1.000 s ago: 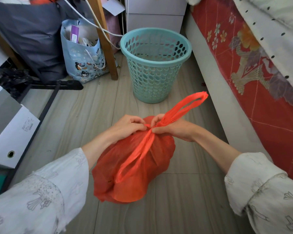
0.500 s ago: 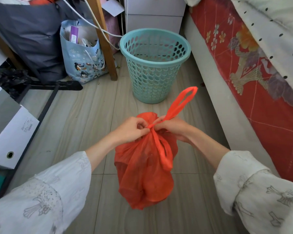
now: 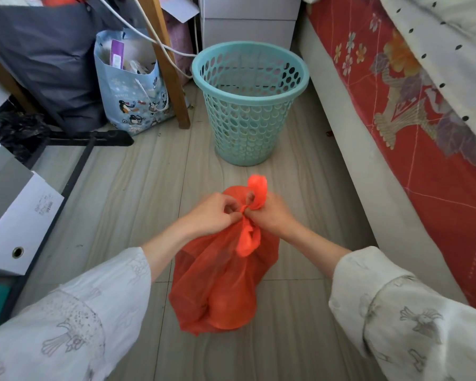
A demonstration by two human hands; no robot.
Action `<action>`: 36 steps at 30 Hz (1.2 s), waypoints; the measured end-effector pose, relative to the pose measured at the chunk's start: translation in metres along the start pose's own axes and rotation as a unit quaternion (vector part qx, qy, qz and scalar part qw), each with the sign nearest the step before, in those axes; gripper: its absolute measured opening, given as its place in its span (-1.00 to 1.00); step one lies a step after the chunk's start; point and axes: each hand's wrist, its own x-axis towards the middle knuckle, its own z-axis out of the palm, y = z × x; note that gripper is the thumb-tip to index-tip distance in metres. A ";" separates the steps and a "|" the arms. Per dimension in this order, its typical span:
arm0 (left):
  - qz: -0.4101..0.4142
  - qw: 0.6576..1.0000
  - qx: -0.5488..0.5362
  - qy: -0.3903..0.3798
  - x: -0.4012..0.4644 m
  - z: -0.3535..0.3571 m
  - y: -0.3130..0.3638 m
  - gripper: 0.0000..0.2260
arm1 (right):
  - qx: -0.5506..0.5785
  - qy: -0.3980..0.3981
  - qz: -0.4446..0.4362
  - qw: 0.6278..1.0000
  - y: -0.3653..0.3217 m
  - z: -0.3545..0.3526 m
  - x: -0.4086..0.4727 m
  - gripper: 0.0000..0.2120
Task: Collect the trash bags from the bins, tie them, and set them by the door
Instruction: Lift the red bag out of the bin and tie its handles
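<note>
An orange trash bag [image 3: 217, 281] hangs full over the wooden floor in the middle of the head view. My left hand [image 3: 212, 213] and my right hand [image 3: 272, 213] pinch its two handle loops at the knot on its top. One loop sticks up short behind my right fingers; the other droops down the bag's front. A teal perforated bin [image 3: 249, 103] stands beyond the bag with no liner visible inside.
A bed with a red patterned cover [image 3: 412, 127] runs along the right. A blue paper gift bag [image 3: 134, 86], a wooden furniture leg [image 3: 168, 64] and a dark bag crowd the far left. White boxes [image 3: 17, 213] sit at the left edge. White drawers [image 3: 248, 17] stand behind the bin.
The long handle loop that stuck out to the upper right has been drawn in short at the knot. The bag swung from tilted left to hanging straight down.
</note>
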 end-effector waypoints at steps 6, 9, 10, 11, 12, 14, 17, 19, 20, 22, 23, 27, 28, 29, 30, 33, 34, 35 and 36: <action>-0.038 0.991 -0.130 0.004 -0.005 -0.001 0.004 -0.84 | 0.302 -0.018 0.161 0.939 0.006 0.002 0.007 -0.72; -0.055 0.986 -0.156 -0.023 -0.007 0.003 0.006 -0.81 | 0.437 -0.105 0.216 0.867 0.011 -0.008 0.008 -0.75; -0.061 0.984 -0.164 -0.035 -0.008 0.004 0.005 -0.81 | 0.447 -0.116 0.221 0.859 0.012 -0.009 0.008 -0.75; -0.067 0.981 -0.174 -0.048 -0.009 0.006 0.004 -0.82 | 0.449 -0.121 0.219 0.858 0.013 -0.010 0.006 -0.74; -0.074 0.978 -0.187 -0.060 -0.011 0.008 0.004 -0.83 | 0.446 -0.119 0.215 0.861 0.014 -0.008 0.004 -0.72; -0.086 0.969 -0.220 -0.075 -0.014 0.009 0.002 -0.85 | 0.450 -0.112 0.201 0.863 0.013 -0.004 0.001 -0.69; -0.105 0.961 -0.247 -0.063 -0.015 0.008 -0.002 -0.88 | 0.451 -0.085 0.171 0.872 0.010 -0.001 0.000 -0.69; -0.105 0.965 -0.237 -0.031 -0.012 0.008 -0.005 -0.88 | 0.436 -0.076 0.148 0.885 0.010 0.001 0.000 -0.68; -0.099 0.970 -0.221 -0.016 -0.011 0.009 -0.006 -0.83 | 0.424 -0.073 0.138 0.892 0.011 0.003 0.000 -0.68; -0.076 0.981 -0.181 0.000 -0.009 0.010 -0.007 -0.73 | 0.409 -0.068 0.127 0.901 0.011 0.006 -0.001 -0.68; -0.064 0.983 -0.170 0.003 -0.008 0.010 -0.008 -0.69 | 0.408 -0.064 0.125 0.902 0.012 0.006 -0.001 -0.68; -0.053 0.987 -0.151 0.027 -0.006 0.012 -0.013 -0.81 | 0.406 -0.057 0.132 0.903 0.016 0.004 -0.002 -0.71; -0.050 0.989 -0.138 0.031 -0.006 0.013 -0.014 -0.84 | 0.409 -0.056 0.133 0.901 0.017 0.004 -0.001 -0.72; -0.044 0.990 -0.127 0.029 -0.005 0.013 -0.015 -0.87 | 0.408 -0.051 0.131 0.902 0.017 0.003 -0.002 -0.75; -0.033 0.992 -0.119 0.023 -0.005 0.012 -0.015 -0.89 | 0.391 -0.040 0.124 0.911 0.018 0.001 -0.001 -0.79; -0.002 0.998 -0.059 0.005 -0.006 0.005 -0.009 -0.92 | 0.293 0.018 0.112 0.949 0.021 -0.006 0.000 -0.83; 0.010 1.000 -0.008 0.006 -0.007 0.003 -0.006 -0.89 | 0.266 0.034 0.113 0.957 0.021 -0.009 0.001 -0.80; 0.024 0.998 0.058 0.007 -0.008 0.002 -0.002 -0.86 | 0.246 0.047 0.114 0.961 0.021 -0.010 0.002 -0.82; 0.044 0.992 0.115 0.008 -0.009 0.001 0.002 -0.85 | 0.231 0.053 0.115 0.965 0.021 -0.012 0.003 -0.88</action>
